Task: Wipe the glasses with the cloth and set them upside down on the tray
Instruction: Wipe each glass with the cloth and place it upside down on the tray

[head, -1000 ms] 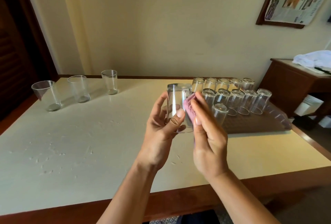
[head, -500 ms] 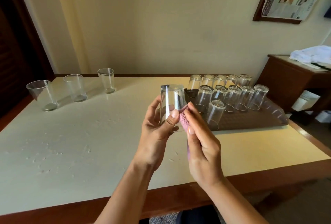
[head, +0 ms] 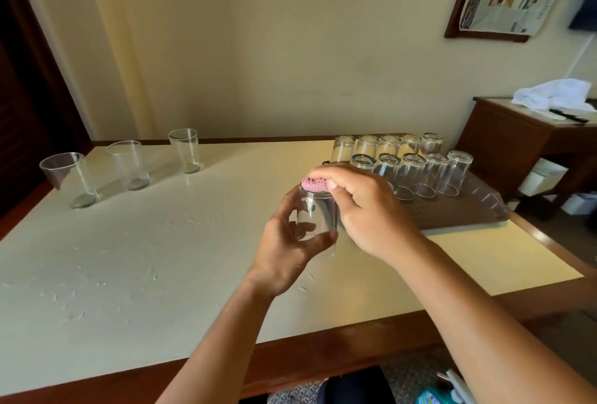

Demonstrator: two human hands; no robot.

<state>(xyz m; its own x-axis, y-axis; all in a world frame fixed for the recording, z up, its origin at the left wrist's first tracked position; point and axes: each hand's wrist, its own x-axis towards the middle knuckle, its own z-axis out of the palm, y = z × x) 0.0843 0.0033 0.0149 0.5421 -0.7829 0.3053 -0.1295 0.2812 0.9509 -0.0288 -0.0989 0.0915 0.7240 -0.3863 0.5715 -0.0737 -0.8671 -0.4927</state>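
Our left fingers (head: pixel 292 210) and thumb curl around a clear glass (head: pixel 316 214), which our left hand (head: pixel 287 248) holds base up above the table (head: pixel 161 258), just in front of the tray (head: pixel 468 210). Our right fingertips (head: pixel 329 182) pinch a pink cloth (head: pixel 312 184) and press it flat on the upturned base of that glass, our right hand (head: pixel 368 213) arching over it from the tray side (the rest of the cloth is hidden under the palm).

Just behind the hands, the brown tray holds inverted glasses (head: pixel 410 171) in close rows, and we count at least ten; whether another stands hidden behind our right hand, we cannot tell. Well apart, at the far left of the cream tabletop, three upright glasses (head: pixel 129 164) stand in a line. Beyond the tray, a wooden side table (head: pixel 504 132) carries a crumpled white cloth (head: pixel 549 97).
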